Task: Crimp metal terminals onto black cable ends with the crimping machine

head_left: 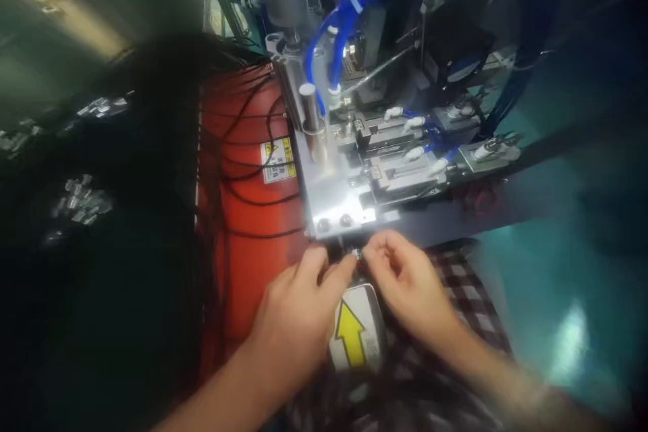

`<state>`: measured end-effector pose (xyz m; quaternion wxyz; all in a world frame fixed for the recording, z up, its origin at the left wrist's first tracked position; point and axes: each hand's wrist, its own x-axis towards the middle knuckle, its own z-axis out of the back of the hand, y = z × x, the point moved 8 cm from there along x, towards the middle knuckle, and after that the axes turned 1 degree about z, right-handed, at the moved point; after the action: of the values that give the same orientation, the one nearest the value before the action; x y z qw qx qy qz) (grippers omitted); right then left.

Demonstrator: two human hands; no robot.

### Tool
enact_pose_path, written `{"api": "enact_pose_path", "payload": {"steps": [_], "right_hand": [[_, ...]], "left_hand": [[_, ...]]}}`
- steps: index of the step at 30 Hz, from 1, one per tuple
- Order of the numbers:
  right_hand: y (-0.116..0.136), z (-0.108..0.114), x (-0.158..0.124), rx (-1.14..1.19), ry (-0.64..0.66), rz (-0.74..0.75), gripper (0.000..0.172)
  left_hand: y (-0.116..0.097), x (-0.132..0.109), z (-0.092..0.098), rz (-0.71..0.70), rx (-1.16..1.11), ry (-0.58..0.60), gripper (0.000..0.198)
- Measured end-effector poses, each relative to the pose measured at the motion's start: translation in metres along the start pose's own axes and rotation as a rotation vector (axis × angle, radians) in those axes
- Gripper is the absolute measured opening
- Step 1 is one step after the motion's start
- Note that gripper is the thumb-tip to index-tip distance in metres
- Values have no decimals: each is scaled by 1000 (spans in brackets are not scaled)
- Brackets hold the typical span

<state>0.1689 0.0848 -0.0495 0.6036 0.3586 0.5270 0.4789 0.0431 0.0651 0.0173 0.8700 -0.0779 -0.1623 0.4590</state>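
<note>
My left hand (302,300) is closed, its thumb and curled fingers at the front edge of a metal machine plate (331,199). My right hand (409,280) is in a pinch just to the right, its thumb and forefinger pressed together. Between the two sets of fingertips shows a small shiny part (357,254) with a thin red streak near it. What either hand holds is too small and blurred to name. Below the fingers, a white label with a yellow arrow (350,334) points toward the machine.
A metal post (310,108) rises from the plate. Behind it are blue air hoses (349,7) and small pneumatic cylinders (399,169). Black cables (260,202) cross the red surface (253,270) at left. Loose shiny metal pieces (84,201) lie on the dark surface farther left. Checkered cloth (468,283) shows below.
</note>
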Motion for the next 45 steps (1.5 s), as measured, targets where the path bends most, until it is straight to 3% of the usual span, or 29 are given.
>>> {"api": "enact_pose_path", "payload": {"steps": [4, 12, 21, 32, 41, 45], "right_hand": [[-6, 3, 2, 121, 77, -47, 24], [-7, -1, -4, 183, 76, -88, 23], [6, 2, -8, 24, -41, 127, 12], [5, 4, -7, -98, -55, 158, 12], [-16, -6, -10, 139, 162, -140, 24], [-3, 1, -13, 10, 59, -29, 18]], "left_hand": [[3, 3, -3, 18, -48, 14, 36], [4, 4, -2, 25, -93, -25, 35], [5, 3, -2, 30, -81, -25, 37], [5, 1, -2, 23, -82, -40, 39], [5, 3, 0, 24, -111, -55, 35], [7, 1, 0, 28, -125, -60, 34]]}}
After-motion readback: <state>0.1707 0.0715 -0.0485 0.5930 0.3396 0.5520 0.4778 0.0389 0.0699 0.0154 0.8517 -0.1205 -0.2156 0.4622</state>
